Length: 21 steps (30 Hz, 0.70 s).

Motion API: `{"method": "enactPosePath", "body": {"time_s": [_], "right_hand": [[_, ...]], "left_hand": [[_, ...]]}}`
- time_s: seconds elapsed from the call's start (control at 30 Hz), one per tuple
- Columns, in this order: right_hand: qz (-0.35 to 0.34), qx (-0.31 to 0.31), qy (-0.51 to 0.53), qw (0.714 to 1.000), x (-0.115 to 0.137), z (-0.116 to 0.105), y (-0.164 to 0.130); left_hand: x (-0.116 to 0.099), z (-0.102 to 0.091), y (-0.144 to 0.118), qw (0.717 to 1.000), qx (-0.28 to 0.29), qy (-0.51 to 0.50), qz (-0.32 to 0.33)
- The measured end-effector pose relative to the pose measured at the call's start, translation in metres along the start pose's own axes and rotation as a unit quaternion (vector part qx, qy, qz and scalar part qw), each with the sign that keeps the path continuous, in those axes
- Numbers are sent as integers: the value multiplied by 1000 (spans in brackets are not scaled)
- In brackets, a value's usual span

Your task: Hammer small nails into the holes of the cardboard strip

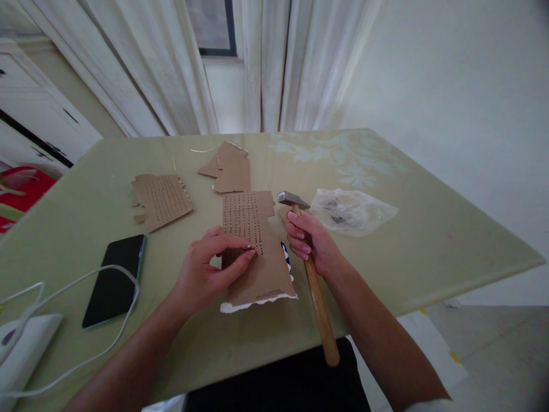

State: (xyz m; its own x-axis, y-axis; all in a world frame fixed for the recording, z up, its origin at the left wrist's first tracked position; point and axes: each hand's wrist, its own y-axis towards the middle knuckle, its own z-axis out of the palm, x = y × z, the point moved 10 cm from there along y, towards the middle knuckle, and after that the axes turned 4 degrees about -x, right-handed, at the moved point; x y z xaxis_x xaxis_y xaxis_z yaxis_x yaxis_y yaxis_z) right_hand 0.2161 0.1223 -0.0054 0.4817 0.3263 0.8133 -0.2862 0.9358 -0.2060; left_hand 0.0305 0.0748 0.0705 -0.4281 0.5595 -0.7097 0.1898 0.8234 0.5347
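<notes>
A piece of brown cardboard [270, 272] with rows of small holes lies in front of me, its near edge torn white. My left hand [214, 260] rests over its left side, thumb and forefinger pinching a small nail [249, 246] against the cardboard by the rows. In my right hand [315, 240] is a hammer [319, 312], gripped by its wooden handle just below the metal head. The head is raised right of the cardboard, apart from the nail. The handle's end reaches past the table's near edge.
Another holed cardboard piece [165, 200] lies at left, and plain cardboard scraps [234, 171] lie behind. A clear plastic bag [351, 212] with small dark contents sits at right. A phone [115, 280], a white cable [124, 320] and a white power strip [32, 349] occupy the near left.
</notes>
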Motion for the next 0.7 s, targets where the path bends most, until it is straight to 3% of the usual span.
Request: {"method": "enactPosePath", "body": {"time_s": [0.7], "right_hand": [[3,-7,-2,1000,0,-2,0]], "left_hand": [[0,0,-2,1000,10,16,1]]}}
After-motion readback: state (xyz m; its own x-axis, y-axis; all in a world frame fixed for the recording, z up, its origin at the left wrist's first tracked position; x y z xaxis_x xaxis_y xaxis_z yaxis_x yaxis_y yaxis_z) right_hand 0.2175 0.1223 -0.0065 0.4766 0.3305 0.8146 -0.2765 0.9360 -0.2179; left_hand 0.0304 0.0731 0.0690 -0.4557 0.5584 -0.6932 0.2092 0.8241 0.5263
